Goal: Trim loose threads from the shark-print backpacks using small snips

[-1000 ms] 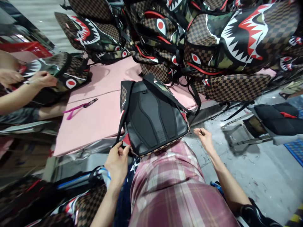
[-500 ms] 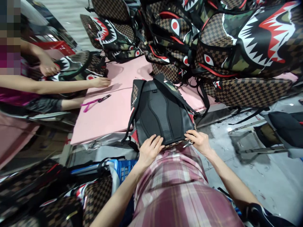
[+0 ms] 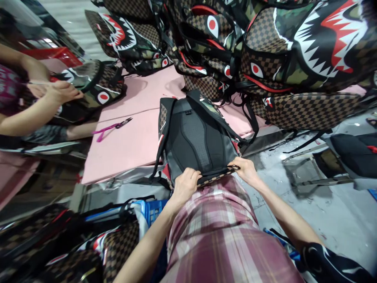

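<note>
A backpack (image 3: 193, 137) lies with its black padded back panel facing up, its near end against my plaid-covered lap. My left hand (image 3: 187, 184) is closed on the near bottom edge, fingers curled over the checkered trim. At the right end of that edge my right hand (image 3: 244, 169) is closed too, with small thread snips (image 3: 234, 167) at its fingertips; their blades are hard to make out. Black shoulder straps (image 3: 167, 131) run along the bag's sides. Farther left on the pink table (image 3: 118, 151) lies another pair of snips (image 3: 123, 122) with a purple ribbon.
Shark-mouth backpacks (image 3: 312, 51) are piled along the table's far side. At left, a co-worker's hands (image 3: 60, 92) are over another backpack (image 3: 101, 88). Checkered bags (image 3: 120, 243) and a blue crate (image 3: 154, 210) stand low on the left. A dark-seated chair (image 3: 353, 153) is at right.
My fingers have curled in and the backpack's near edge now tilts up, showing more checkered trim. The snips in my right hand have turned. The co-worker's outstretched hand has drawn back to the other bag.
</note>
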`<state>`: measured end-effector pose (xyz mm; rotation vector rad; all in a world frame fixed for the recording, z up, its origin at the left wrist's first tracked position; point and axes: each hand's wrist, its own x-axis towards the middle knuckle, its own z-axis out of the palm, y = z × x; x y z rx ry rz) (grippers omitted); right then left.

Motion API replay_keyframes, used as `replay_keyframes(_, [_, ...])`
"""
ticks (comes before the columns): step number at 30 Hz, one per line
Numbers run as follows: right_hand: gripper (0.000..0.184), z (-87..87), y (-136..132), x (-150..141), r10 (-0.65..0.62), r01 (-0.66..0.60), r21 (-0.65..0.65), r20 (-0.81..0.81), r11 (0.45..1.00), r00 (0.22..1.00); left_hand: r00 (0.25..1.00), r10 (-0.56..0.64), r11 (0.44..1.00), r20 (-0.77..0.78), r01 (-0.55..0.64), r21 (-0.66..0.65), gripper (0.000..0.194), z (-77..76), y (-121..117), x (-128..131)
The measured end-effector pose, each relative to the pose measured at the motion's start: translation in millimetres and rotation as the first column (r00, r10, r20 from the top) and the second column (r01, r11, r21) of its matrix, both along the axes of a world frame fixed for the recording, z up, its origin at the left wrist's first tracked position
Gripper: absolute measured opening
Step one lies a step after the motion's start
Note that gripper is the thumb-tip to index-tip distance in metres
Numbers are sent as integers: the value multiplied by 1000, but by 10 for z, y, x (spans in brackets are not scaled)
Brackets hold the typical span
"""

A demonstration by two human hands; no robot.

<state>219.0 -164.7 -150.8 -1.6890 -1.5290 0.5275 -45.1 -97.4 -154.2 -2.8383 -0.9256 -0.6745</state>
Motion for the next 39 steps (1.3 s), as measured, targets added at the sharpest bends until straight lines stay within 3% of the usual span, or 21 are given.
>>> replay_keyframes(3, [26, -152, -188, 140, -249, 269, 71, -211, 960, 945, 997, -36, 998, 66, 33, 47, 9, -67, -49, -85])
replay_keyframes(6, [23, -243, -302, 198, -334, 364, 72, -268, 928, 904, 993, -62, 996, 97, 56, 70, 11, -96, -69, -143])
replay_keyframes(14, [13, -241, -241, 31, -196, 245, 100, -352, 964, 915, 991, -74, 997, 114, 70, 35, 14, -96, -89, -124])
replay_keyframes(16, [14, -234, -236, 47, -151, 190, 96, -314, 977, 937, 987, -43, 997, 153, 52, -58, 12, -104, -123, -140])
replay_keyframes(18, [17, -225, -249, 76, -132, 159, 78, -279, 984, 951, 960, 96, 967, 261, -28, -254, 13, -84, -160, -179])
replay_keyframes(19, [18, -221, -259, 92, -138, 163, 72, -275, 984, 951, 913, 236, 915, 332, -93, -393, 17, -60, -172, -204])
replay_keyframes(20, [17, -218, -266, 108, -153, 179, 70, -285, 981, 946, 827, 407, 820, 387, -145, -553, 20, -27, -173, -226])
replay_keyframes(21, [15, -219, -264, 126, -173, 206, 76, -310, 976, 935, 706, 581, 685, 404, -156, -712, 23, 13, -157, -244])
replay_keyframes(23, [12, -239, -222, 161, -210, 249, 73, -347, 966, 914, 450, 821, 404, 351, -24, -914, 24, 100, -59, -256])
replay_keyframes(24, [11, -258, -179, 175, -227, 261, 51, -354, 964, 907, 360, 877, 309, 317, 82, -947, 25, 141, 26, -250])
replay_keyframes(25, [12, -280, -127, 184, -236, 255, 10, -350, 967, 907, 302, 908, 245, 289, 175, -954, 27, 178, 130, -239])
replay_keyframes(27, [15, -324, -17, 182, -242, 238, -53, -331, 970, 912, 243, 936, 186, 255, 275, -943, 31, 233, 365, -205])
replay_keyframes(30, [16, -366, 83, 152, -247, 233, -84, -314, 969, 917, 231, 947, 140, 222, 326, -935, 29, 272, 625, -157])
replay_keyframes(33, [14, -386, 86, 139, -266, 251, -88, -286, 964, 921, 339, 915, 59, 219, 423, -904, 30, 277, 599, -163])
replay_keyframes(36, [17, -394, 56, 167, -324, 311, -92, -237, 946, 916, 551, 815, -142, 178, 489, -861, 37, 261, 338, -225])
replay_keyframes(39, [25, -379, 68, 219, -345, 330, -113, -164, 937, 924, 695, 713, -315, 90, 433, -845, 46, 204, 81, -288])
